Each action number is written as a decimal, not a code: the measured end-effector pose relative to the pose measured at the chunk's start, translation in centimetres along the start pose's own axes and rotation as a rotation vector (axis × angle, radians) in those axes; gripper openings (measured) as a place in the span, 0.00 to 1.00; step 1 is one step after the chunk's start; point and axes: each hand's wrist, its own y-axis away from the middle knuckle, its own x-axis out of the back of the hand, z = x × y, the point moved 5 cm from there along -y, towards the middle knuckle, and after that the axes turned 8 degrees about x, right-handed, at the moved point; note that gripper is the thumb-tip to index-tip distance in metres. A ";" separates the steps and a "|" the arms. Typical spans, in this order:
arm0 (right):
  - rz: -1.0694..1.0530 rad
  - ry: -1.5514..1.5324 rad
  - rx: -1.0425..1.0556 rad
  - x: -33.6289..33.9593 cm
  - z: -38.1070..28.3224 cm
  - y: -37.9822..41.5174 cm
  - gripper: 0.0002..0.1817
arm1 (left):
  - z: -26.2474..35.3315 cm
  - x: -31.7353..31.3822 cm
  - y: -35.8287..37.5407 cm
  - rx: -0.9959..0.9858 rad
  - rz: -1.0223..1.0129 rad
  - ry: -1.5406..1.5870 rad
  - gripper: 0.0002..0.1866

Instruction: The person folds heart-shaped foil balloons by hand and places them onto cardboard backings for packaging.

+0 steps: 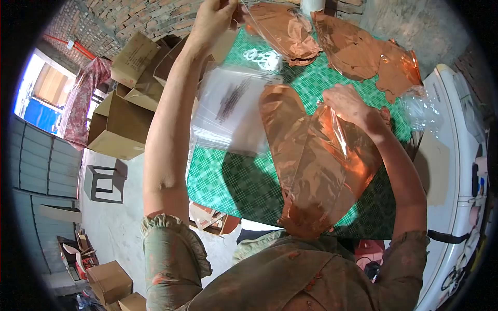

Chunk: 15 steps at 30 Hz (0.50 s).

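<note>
At the centre of the frame, reaching down to the desk's (207,176) near edge, lies a flat, copper-coloured foil piece (316,166). Its creases and bright glints suggest a thin, very light, slippery skin that would bend anywhere, wrinkle readily and perhaps tear if yanked. The outer rim looks the safest hold, gathered between thumb and fingers rather than clawed at mid-sheet. The right hand (348,103), right of centre, has its fingers bent together at the upper edge, seeming to pinch the foil there. The left hand (220,13), at the top of the frame beside a thin clear strand, is cut off; whether it pinches anything, I cannot tell.
</note>
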 end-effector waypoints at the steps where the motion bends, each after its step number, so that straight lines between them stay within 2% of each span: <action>1: -0.004 -0.001 0.001 0.0 0.0 -0.2 0.06 | -0.6 0.1 -0.1 0.005 0.006 0.028 0.08; 5: -0.024 0.020 0.006 0.1 0.1 -0.3 0.05 | -0.9 1.4 -0.3 0.003 0.062 0.179 0.07; 10: 0.041 0.010 0.047 0.1 0.1 0.1 0.04 | 6.5 4.4 2.1 -0.242 0.223 0.173 0.07; 11: 0.022 0.013 0.037 0.0 0.2 0.0 0.04 | 4.7 8.3 0.3 -0.275 0.160 0.370 0.06; 13: -0.022 0.016 0.020 0.1 0.1 -0.3 0.04 | 6.4 11.5 1.3 -0.418 0.184 0.360 0.06; 14: -0.036 0.024 0.019 -0.1 0.2 -0.5 0.03 | 10.5 10.8 4.6 -0.529 0.271 0.150 0.07; 15: -0.050 0.032 0.018 -0.4 0.5 -0.7 0.03 | 11.3 11.4 5.5 -0.564 0.311 0.167 0.08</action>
